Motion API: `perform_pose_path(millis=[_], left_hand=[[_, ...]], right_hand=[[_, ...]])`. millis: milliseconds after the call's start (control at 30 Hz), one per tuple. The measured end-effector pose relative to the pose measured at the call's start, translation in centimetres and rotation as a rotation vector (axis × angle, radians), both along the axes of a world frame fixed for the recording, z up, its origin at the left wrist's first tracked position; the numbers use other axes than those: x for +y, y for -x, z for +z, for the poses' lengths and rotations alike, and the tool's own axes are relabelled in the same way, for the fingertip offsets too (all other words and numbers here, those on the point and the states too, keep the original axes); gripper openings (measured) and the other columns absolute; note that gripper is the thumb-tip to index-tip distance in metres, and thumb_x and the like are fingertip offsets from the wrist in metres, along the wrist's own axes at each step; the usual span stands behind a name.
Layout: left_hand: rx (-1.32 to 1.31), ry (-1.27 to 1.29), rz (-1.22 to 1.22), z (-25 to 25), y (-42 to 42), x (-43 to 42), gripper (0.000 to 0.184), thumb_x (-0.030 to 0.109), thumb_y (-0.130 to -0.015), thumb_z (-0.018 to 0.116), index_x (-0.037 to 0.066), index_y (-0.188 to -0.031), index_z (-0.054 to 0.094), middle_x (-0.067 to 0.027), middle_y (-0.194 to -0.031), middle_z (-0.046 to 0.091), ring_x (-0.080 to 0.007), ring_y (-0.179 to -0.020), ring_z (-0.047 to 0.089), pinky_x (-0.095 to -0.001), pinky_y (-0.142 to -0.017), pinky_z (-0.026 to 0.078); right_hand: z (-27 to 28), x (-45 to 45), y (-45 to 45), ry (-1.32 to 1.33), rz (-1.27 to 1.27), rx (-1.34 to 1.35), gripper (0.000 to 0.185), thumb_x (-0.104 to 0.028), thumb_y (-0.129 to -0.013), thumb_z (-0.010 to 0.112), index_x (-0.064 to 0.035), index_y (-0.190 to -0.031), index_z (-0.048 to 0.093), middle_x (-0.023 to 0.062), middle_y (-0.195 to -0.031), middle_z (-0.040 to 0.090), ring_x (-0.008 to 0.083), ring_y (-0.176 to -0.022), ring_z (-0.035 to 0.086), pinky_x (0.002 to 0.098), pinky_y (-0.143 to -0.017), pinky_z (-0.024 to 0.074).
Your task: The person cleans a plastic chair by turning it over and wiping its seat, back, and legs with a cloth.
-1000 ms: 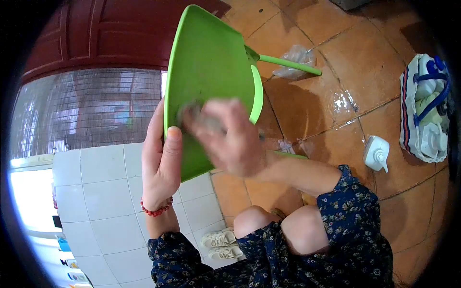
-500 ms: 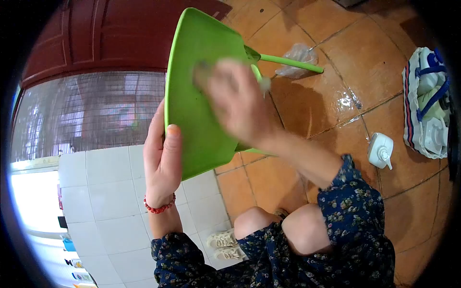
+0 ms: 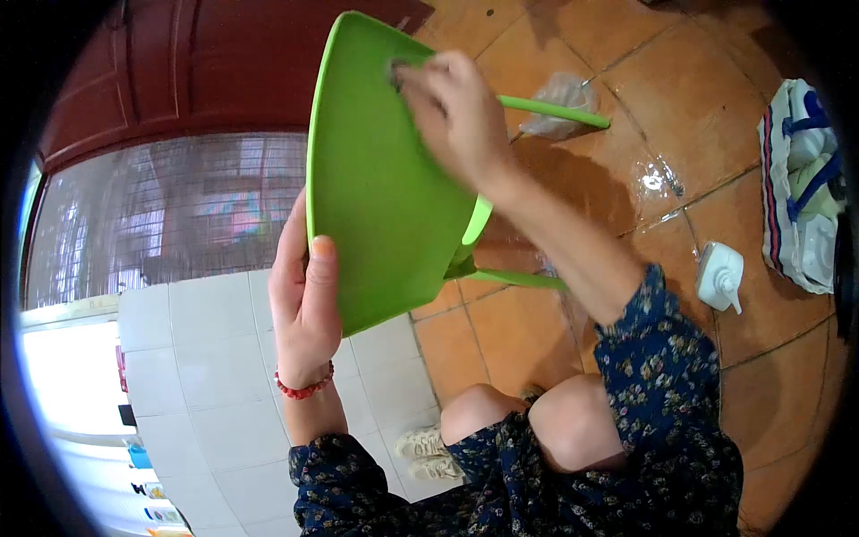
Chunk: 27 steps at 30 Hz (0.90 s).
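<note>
A green plastic chair [image 3: 376,197] is tilted in front of me, its broad smooth panel facing me and its legs pointing right. My left hand [image 3: 304,291] grips the lower left edge of the panel, thumb on the near face and the other fingers behind. Against the upper part of that panel, my right hand [image 3: 461,116] presses a small dark thing [image 3: 395,73] with its fingertips. Motion blurs this thing, so its kind cannot be made out.
On the wet orange tile floor [image 3: 519,340] stand a white pump bottle [image 3: 719,276] and a striped bag [image 3: 783,197] holding containers. A clear plastic bag [image 3: 559,103] lies behind a chair leg. Pale shoes [image 3: 429,454] sit on white tiles. A dark red door [image 3: 215,63] is upper left.
My right hand has moved up along the chair's panel with the small dark thing. My left hand keeps its grip on the edge. The view has shifted slightly.
</note>
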<state>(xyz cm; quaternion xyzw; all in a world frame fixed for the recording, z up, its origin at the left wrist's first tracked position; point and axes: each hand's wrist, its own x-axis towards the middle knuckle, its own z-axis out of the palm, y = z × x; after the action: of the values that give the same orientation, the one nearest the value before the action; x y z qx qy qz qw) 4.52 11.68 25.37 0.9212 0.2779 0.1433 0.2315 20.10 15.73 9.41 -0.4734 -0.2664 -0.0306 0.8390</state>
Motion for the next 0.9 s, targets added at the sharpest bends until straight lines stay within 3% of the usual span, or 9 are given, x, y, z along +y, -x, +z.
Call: perform_pose_path(millis=[167,267,400,433,500,567,667,767,900], left_hand=[[-0.012,0.079,0.014,0.2,0.2,0.0,0.052,0.030,-0.101,0.040,-0.005,-0.139,0.036,-0.0137,-0.134,0.049,-0.0194,-0.123,0.045,-0.0323,-0.103,0.034],[-0.010,0.094,0.027,0.3,0.3,-0.2,0.056,0.036,-0.101,0.038,-0.005,-0.139,0.036,-0.0134,-0.134,0.049,-0.0200,-0.123,0.045,-0.0327,-0.103,0.034],[-0.013,0.050,0.027,-0.3,0.0,-0.3,0.056,0.037,-0.101,0.037,-0.005,-0.138,0.037,-0.0133,-0.133,0.048,-0.0202,-0.123,0.044,-0.0329,-0.103,0.034],[-0.019,0.046,0.025,-0.4,-0.2,-0.4,0.053,0.035,-0.102,0.036,-0.005,-0.138,0.038,-0.0134,-0.133,0.049,-0.0201,-0.123,0.045,-0.0329,-0.103,0.034],[-0.012,0.038,0.018,-0.4,-0.3,-0.6,0.052,0.033,-0.102,0.036,-0.005,-0.137,0.039,-0.0139,-0.133,0.049,-0.0205,-0.123,0.044,-0.0331,-0.103,0.034],[0.010,0.022,-0.004,-0.2,-0.5,-0.7,0.053,0.034,-0.102,0.036,-0.005,-0.138,0.038,-0.0149,-0.135,0.047,-0.0212,-0.124,0.044,-0.0336,-0.104,0.033],[0.014,-0.019,-0.006,-0.3,-0.3,-0.1,0.054,0.035,-0.102,0.037,-0.005,-0.139,0.037,-0.0150,-0.136,0.047,-0.0220,-0.125,0.043,-0.0339,-0.105,0.032],[0.046,-0.051,-0.030,-0.2,-0.5,0.0,0.059,0.039,-0.101,0.036,-0.006,-0.139,0.035,-0.0148,-0.135,0.047,-0.0208,-0.126,0.042,-0.0332,-0.104,0.032],[-0.040,0.084,-0.002,-0.2,-0.4,0.3,0.059,0.039,-0.101,0.036,-0.007,-0.139,0.036,-0.0147,-0.136,0.047,-0.0214,-0.127,0.042,-0.0340,-0.105,0.032]], right_hand=[[0.3,-6.2,9.4,-0.061,-0.067,-0.355,0.030,-0.014,-0.079,0.064,-0.0091,-0.108,0.068,0.0033,-0.105,0.049,0.0225,-0.091,0.050,0.0343,-0.073,0.0444],[2.6,-6.6,10.4,-0.166,-0.099,-0.341,0.028,-0.005,-0.074,0.071,-0.0065,-0.102,0.071,0.0040,-0.104,0.051,0.0218,-0.092,0.053,0.0329,-0.073,0.0474],[4.4,-6.0,7.4,-0.014,-0.139,-0.211,0.034,-0.004,-0.075,0.069,-0.0025,-0.109,0.066,0.0062,-0.095,0.053,0.0230,-0.080,0.056,0.0356,-0.067,0.0480],[4.4,-4.7,6.1,0.048,-0.292,-0.278,0.022,-0.016,-0.085,0.059,-0.0051,-0.104,0.062,0.0057,-0.092,0.050,0.0211,-0.082,0.053,0.0354,-0.066,0.0460],[5.1,-4.3,2.9,0.123,-0.146,-0.231,0.034,-0.003,-0.082,0.059,-0.0049,-0.116,0.061,0.0101,-0.098,0.055,0.0264,-0.081,0.059,0.0359,-0.068,0.0492],[5.2,-2.2,-0.4,0.089,-0.029,-0.147,0.019,-0.011,-0.084,0.055,-0.0029,-0.098,0.064,0.0139,-0.090,0.055,0.0284,-0.083,0.056,0.0396,-0.070,0.0494],[4.2,2.5,-3.8,-0.001,0.108,-0.066,0.032,-0.005,-0.083,0.057,-0.0049,-0.115,0.061,0.0154,-0.101,0.055,0.0286,-0.093,0.057,0.0366,-0.076,0.0481],[4.0,1.4,-1.4,-0.092,-0.100,-0.114,0.019,-0.010,-0.084,0.056,-0.0037,-0.100,0.064,0.0151,-0.091,0.054,0.0291,-0.085,0.055,0.0401,-0.072,0.0473],[4.2,-4.9,7.2,-0.047,-0.143,-0.229,0.029,-0.014,-0.085,0.061,-0.0080,-0.113,0.063,0.0096,-0.098,0.049,0.0263,-0.086,0.051,0.0394,-0.068,0.0437]])
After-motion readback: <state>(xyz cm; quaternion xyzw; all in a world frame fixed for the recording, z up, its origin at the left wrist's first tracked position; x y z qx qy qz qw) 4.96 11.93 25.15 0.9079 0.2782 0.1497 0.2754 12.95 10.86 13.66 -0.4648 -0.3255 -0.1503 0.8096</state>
